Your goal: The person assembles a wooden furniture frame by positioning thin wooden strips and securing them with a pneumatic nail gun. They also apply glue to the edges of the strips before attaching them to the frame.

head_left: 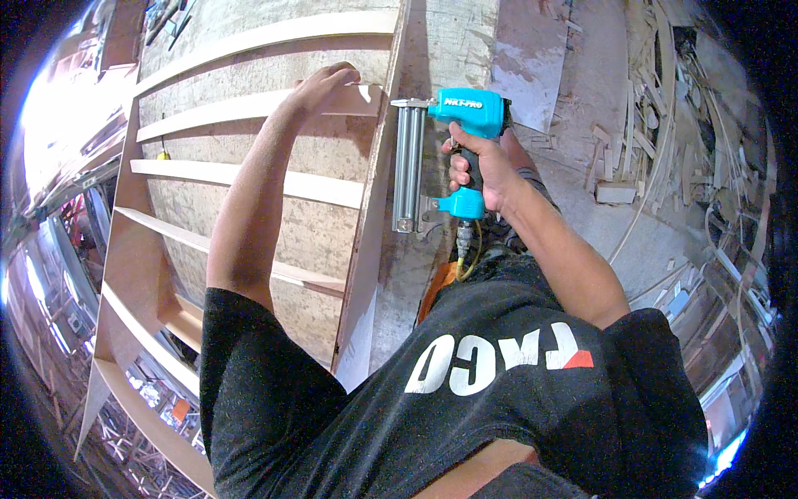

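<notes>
My right hand (482,170) is wrapped round the black grip of a turquoise pneumatic nail gun (467,106). Its silver magazine (409,166) lies alongside the right-hand board (374,191) of a wooden frame, slightly apart from it. A yellowish air hose (474,266) joins the bottom of the grip. Over to the left, my left hand (326,87) is closed over a pale wooden slat (224,114) close to its right end, with the fingertips partly hidden. That slat spans the frame between its two long side boards, with several similar slats above and below it.
Thin wood offcuts and strips (652,125) lie heaped on the floor at the right. A pale flat sheet (532,71) sits beyond the nail gun. The frame's left side board (125,179) runs down toward a cluttered area with scattered sticks (125,449).
</notes>
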`<state>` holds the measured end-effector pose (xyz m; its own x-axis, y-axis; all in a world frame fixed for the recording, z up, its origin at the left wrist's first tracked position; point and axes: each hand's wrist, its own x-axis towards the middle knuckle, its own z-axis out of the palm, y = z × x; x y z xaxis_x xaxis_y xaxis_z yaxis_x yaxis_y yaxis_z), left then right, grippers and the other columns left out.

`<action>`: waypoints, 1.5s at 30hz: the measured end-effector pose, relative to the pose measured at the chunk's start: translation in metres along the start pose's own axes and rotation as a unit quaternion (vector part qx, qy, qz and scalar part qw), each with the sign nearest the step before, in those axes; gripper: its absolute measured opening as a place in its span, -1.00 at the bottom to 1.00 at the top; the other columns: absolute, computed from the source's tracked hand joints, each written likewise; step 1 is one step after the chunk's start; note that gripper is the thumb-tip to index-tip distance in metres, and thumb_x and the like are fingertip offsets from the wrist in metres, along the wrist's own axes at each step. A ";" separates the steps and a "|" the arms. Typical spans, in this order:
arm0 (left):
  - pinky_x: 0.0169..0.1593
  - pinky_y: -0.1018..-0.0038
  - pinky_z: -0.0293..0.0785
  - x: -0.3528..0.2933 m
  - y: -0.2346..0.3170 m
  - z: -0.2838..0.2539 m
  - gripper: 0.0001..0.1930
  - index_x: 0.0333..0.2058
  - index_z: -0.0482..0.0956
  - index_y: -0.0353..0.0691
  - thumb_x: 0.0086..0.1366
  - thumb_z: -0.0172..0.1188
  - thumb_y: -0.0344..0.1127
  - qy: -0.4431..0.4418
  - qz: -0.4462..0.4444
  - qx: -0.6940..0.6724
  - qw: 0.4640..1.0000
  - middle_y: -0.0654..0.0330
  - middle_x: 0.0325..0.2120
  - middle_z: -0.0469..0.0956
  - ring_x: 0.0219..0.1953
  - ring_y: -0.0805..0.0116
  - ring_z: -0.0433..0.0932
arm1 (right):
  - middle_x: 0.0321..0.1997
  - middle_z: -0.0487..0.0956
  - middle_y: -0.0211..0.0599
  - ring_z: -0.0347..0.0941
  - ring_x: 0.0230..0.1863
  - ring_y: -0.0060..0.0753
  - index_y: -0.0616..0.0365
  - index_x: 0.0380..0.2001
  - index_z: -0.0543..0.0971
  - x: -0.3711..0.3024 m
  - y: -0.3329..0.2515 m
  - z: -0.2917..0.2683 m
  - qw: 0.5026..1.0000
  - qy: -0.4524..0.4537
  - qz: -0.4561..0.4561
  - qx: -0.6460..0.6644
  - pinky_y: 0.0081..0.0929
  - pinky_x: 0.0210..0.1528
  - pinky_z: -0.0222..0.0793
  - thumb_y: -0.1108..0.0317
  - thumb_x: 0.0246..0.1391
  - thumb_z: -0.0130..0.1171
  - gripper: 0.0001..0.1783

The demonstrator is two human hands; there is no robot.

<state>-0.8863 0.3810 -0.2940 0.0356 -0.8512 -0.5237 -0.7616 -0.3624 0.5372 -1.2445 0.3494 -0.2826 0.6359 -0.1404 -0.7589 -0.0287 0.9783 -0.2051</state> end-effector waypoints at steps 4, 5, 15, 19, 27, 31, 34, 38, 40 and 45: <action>0.24 0.22 0.40 0.001 -0.002 0.002 -0.50 0.09 0.61 -0.14 0.40 -0.09 0.02 0.015 0.002 -0.017 1.000 0.08 0.07 0.62 0.12 0.14 0.59 | -0.69 0.37 -0.57 0.29 -0.69 -0.54 0.11 -0.20 0.55 0.000 -0.010 0.001 1.000 -0.006 0.000 0.013 -0.38 -0.48 0.34 -0.07 0.25 0.32 -0.56; 0.24 0.22 0.40 0.001 -0.002 0.002 -0.49 0.10 0.61 -0.15 0.40 -0.09 0.03 0.012 0.005 0.003 1.000 0.08 0.08 0.62 0.12 0.14 0.59 | -0.69 0.37 -0.57 0.29 -0.69 -0.55 0.11 -0.21 0.55 -0.001 -0.012 0.003 1.000 -0.009 -0.001 0.009 -0.38 -0.49 0.34 -0.07 0.26 0.31 -0.56; 0.31 0.26 0.45 -0.001 0.020 -0.008 -0.57 0.18 0.55 -0.15 0.36 0.23 -0.26 -0.033 -0.107 -0.083 0.990 0.12 0.21 0.52 0.22 0.16 0.54 | -0.68 0.37 -0.55 0.28 -0.69 -0.53 0.12 -0.22 0.55 0.004 -0.014 0.002 1.000 0.002 0.004 -0.013 -0.37 -0.49 0.33 -0.06 0.27 0.31 -0.57; 0.27 0.30 0.46 -0.002 0.004 -0.005 -0.57 0.18 0.55 -0.16 0.41 0.17 -0.12 -0.018 -0.053 0.017 0.998 0.13 0.24 0.49 0.23 0.21 0.52 | -0.71 0.32 -0.61 0.26 -0.71 -0.62 0.08 -0.27 0.53 0.008 -0.013 0.002 1.000 0.004 0.026 -0.004 -0.41 -0.48 0.35 -0.13 0.25 0.31 -0.53; 0.23 0.06 0.33 -0.045 0.043 -0.023 -0.49 -0.11 0.64 -0.26 0.41 0.17 0.15 0.413 -0.033 -0.020 0.910 -0.04 -0.21 0.61 -0.09 0.06 0.62 | -0.67 0.33 -0.59 0.25 -0.67 -0.62 0.15 -0.12 0.56 0.008 -0.057 -0.022 0.999 0.011 -0.034 -0.015 -0.44 -0.49 0.33 -0.10 0.22 0.34 -0.50; -0.04 0.19 0.53 -0.096 0.012 -0.048 -0.64 -0.26 0.60 -0.34 0.32 0.27 -0.07 0.558 -0.231 -0.107 0.790 -0.06 -0.29 0.65 -0.19 0.07 0.65 | -0.63 0.33 -0.57 0.26 -0.64 -0.57 0.19 -0.07 0.57 0.002 -0.102 -0.033 0.994 0.023 -0.108 -0.012 -0.43 -0.46 0.34 -0.08 0.25 0.31 -0.48; 0.24 0.16 0.47 -0.135 -0.015 -0.019 -0.40 0.09 0.51 -0.48 0.22 0.31 -0.11 0.452 -0.429 -0.035 0.781 -0.18 0.01 0.63 0.13 -0.12 0.60 | -0.65 0.33 -0.58 0.28 -0.64 -0.61 0.15 -0.01 0.52 -0.002 -0.125 -0.029 0.982 0.049 -0.171 -0.061 -0.45 -0.42 0.35 -0.12 0.26 0.31 -0.45; 0.20 0.08 0.47 -0.153 -0.014 0.013 -0.37 0.17 0.46 -0.15 0.10 0.41 -0.26 0.072 -0.466 0.112 0.875 -0.07 0.09 0.54 0.17 -0.06 0.54 | -0.63 0.33 -0.58 0.29 -0.63 -0.60 0.15 0.00 0.51 0.001 -0.141 -0.026 0.985 0.045 -0.157 -0.062 -0.44 -0.40 0.34 -0.12 0.27 0.29 -0.44; 0.16 0.11 0.50 -0.162 -0.009 0.040 -0.32 0.18 0.50 0.00 0.01 0.46 -0.28 0.044 -0.249 0.308 0.917 0.04 0.15 0.50 0.20 0.02 0.52 | -0.62 0.34 -0.57 0.28 -0.62 -0.58 0.15 0.00 0.52 0.003 -0.144 -0.029 0.987 0.047 -0.141 -0.064 -0.43 -0.38 0.33 -0.13 0.28 0.28 -0.45; 0.13 0.17 0.47 -0.167 0.014 0.054 -0.20 0.16 0.43 0.14 -0.13 0.57 -0.31 -0.088 -0.119 0.289 0.946 0.17 0.09 0.41 0.24 0.13 0.41 | -0.62 0.36 -0.56 0.29 -0.61 -0.58 0.17 0.01 0.53 0.014 -0.144 -0.041 0.986 0.048 -0.130 -0.090 -0.41 -0.37 0.34 -0.12 0.29 0.27 -0.44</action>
<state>-0.9379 0.5387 -0.2343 0.1805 -0.6766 -0.7138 -0.9740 -0.2240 -0.0340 -1.2635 0.1999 -0.2888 0.5634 -0.4051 -0.7200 -0.0166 0.8658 -0.5001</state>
